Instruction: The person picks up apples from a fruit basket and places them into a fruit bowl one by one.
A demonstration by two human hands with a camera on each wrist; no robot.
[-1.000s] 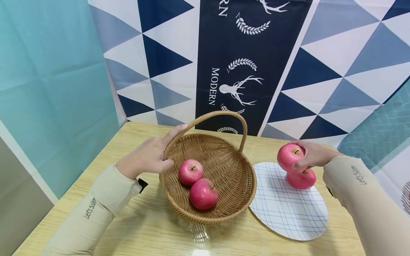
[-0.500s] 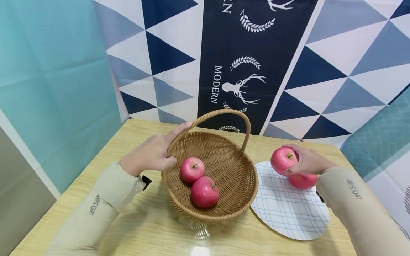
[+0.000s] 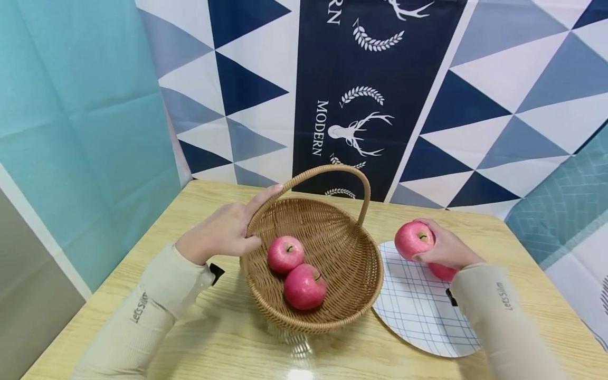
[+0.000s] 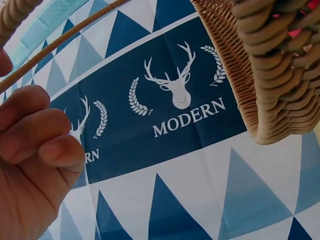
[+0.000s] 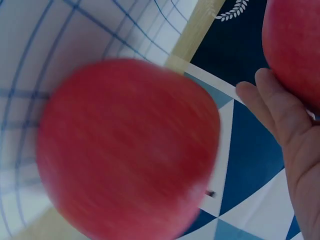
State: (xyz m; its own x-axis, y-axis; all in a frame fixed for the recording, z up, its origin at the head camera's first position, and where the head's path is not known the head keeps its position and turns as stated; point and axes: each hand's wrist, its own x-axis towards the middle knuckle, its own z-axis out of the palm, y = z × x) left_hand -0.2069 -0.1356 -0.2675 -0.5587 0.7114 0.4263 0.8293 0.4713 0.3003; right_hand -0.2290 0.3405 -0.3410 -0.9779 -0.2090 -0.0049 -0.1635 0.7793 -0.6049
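Note:
My left hand [image 3: 223, 229] grips the left side of the arched handle [image 3: 328, 168] of a wicker basket [image 3: 344, 264]. In the left wrist view, that hand's lower fingers [image 4: 35, 125] are curled, beside the woven basket wall [image 4: 280, 80]. Two pink-red apples, one [image 3: 285, 254] behind the other [image 3: 305, 286], lie inside the basket on its left. My right hand [image 3: 446, 247] holds a third apple [image 3: 412, 240] above a white plate [image 3: 423, 322] with blue grid lines. Another apple [image 3: 443, 272] on that plate is partly hidden by the right hand; it looms large in the right wrist view [image 5: 130, 150].
All of this stands on a pale wooden table [image 3: 228, 338]. Behind rises a patterned cloth [image 3: 351, 68] with triangles and deer heads, and a teal cloth [image 3: 85, 121] hangs at the left. The basket's right rim reaches close to the plate's left edge.
My right hand has carried its apple left, away from the apple on the plate and towards the basket. The left hand keeps its grip on the handle.

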